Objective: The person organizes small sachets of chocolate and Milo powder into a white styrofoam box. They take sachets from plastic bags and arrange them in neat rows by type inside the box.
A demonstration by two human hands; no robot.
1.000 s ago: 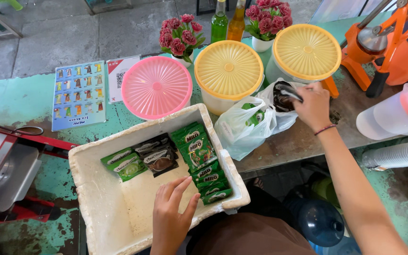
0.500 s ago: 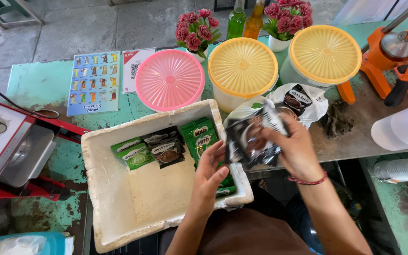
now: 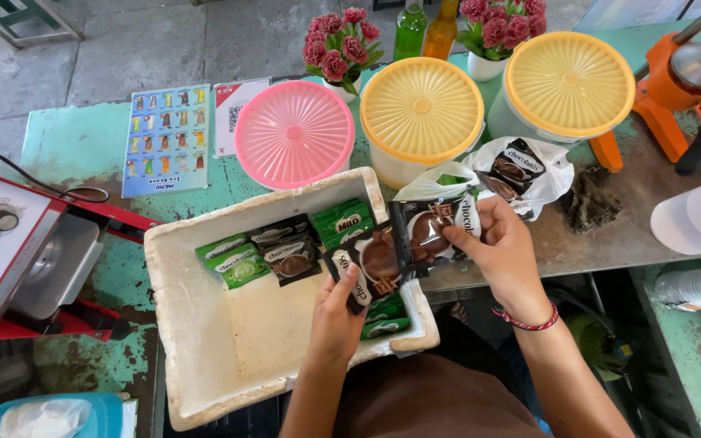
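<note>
Both hands hold a strip of dark brown drink sachets (image 3: 403, 247) above the right part of a white foam box (image 3: 180, 324). My left hand (image 3: 336, 312) grips the strip's lower left end. My right hand (image 3: 501, 247), with a red string bracelet at the wrist, pinches its upper right end. Inside the box lie light green sachets (image 3: 233, 259), dark brown sachets (image 3: 285, 247) and green sachets (image 3: 342, 221). More brown sachets sit in a white plastic bag (image 3: 521, 166) just behind my right hand.
A pink lidded tub (image 3: 294, 134) and two yellow lidded tubs (image 3: 422, 109) (image 3: 569, 81) stand behind the box. Pink flowers (image 3: 338, 40), two bottles (image 3: 423, 28), a picture card (image 3: 165, 139), an orange press (image 3: 691, 73), stacked clear cups (image 3: 695, 288) and a red sealing machine (image 3: 10, 243) surround it.
My right hand pulled a strip of brown sachets out of the white bag and brought it over the box. My left hand rose from the box and took hold of its lower end.
</note>
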